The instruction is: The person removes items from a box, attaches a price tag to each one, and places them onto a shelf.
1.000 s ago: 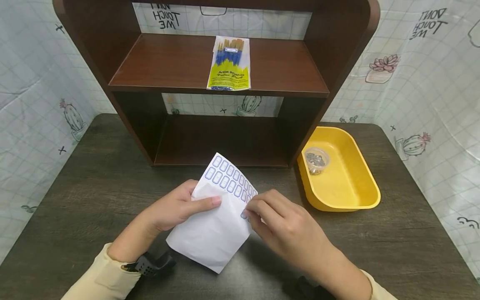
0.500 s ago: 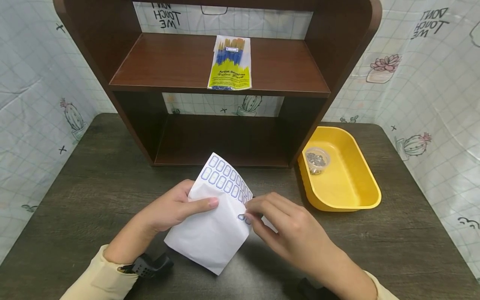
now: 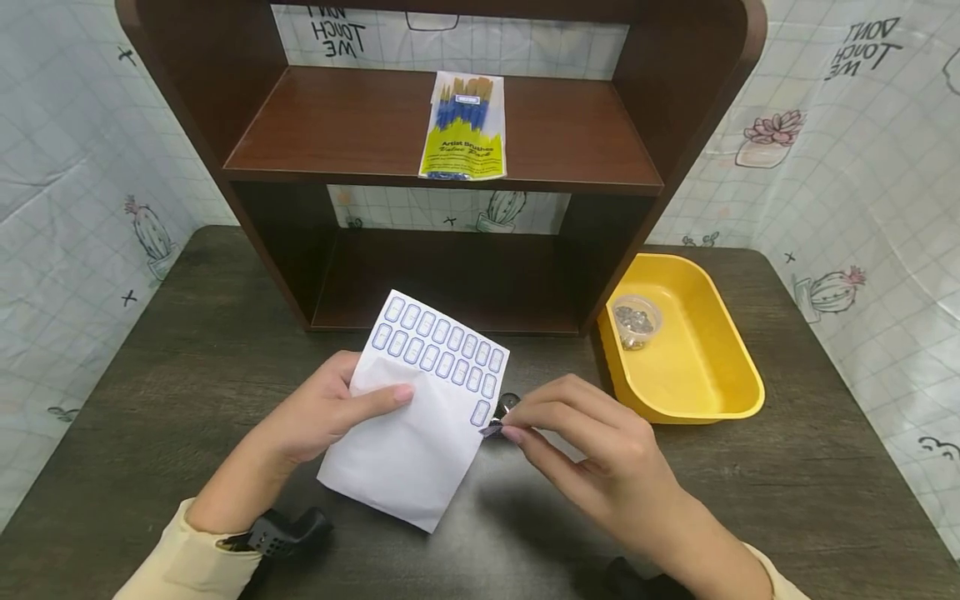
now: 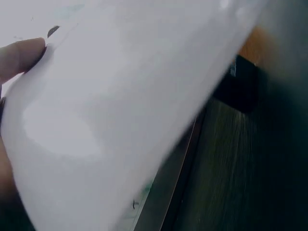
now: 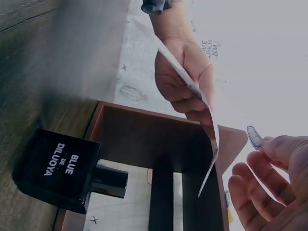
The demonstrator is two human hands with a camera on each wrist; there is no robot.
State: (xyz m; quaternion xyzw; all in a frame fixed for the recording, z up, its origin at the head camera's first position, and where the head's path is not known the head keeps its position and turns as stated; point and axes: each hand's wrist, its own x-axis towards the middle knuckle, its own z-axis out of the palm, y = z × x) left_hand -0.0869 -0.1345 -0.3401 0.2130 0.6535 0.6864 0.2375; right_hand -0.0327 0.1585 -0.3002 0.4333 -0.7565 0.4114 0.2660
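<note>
"How does the left hand (image 3: 330, 412) grip?"

"It grasps the label sheet (image 3: 408, 433) on its nine o'clock side, thumb across the front, fingers behind."

"And the right hand (image 3: 600, 450)?"

"At the sheet's three o'clock, thumb and forefinger pinched together on a single label (image 5: 254, 137) (small, with a blue border)."

"Touching the sheet?"

"Apart: the right wrist view shows a gap between them."

"What's near?"

"A black bottle (image 5: 57, 168), lettered BLUE DE DILUOYA and partly hidden in the head view, plus a yellow tray (image 3: 697, 367) between two and three o'clock."
</note>
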